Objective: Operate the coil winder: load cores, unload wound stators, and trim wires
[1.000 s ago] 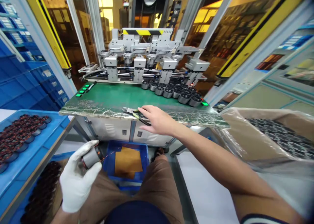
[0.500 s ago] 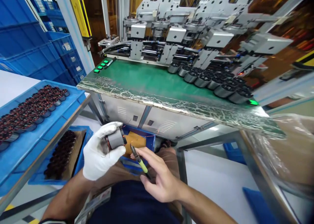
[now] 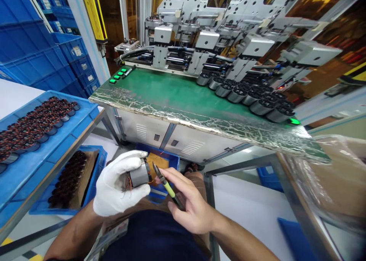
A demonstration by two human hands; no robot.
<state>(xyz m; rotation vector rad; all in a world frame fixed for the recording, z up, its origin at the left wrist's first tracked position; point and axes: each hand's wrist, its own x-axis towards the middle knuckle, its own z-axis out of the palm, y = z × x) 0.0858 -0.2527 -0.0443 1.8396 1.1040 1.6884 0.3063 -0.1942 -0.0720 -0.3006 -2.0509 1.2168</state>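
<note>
My left hand (image 3: 118, 186), in a white glove, is closed around a grey motor stator (image 3: 139, 174) with copper wire at both ends. Loose wire ends hang from its near side by the palm. My bare right hand (image 3: 190, 204) grips a pair of cutting pliers (image 3: 169, 188) with yellow-green and black handles. The pliers' jaws point up and left, a short way to the right of the stator's end. Both hands are above my lap, in front of a blue bin (image 3: 174, 162) with brown cardboard inside.
A green-topped bench (image 3: 160, 91) under a machine (image 3: 207, 40) bears several grey stators (image 3: 236, 94) at right. To the left, a blue tray (image 3: 85, 114) holds rows of wound stators, above a lower blue crate (image 3: 100, 158). A plastic-wrapped box (image 3: 340, 177) stands right.
The stator has turned slightly in my left hand and moved a little right and down, showing more loose wire. My right hand and the pliers have shifted slightly right.
</note>
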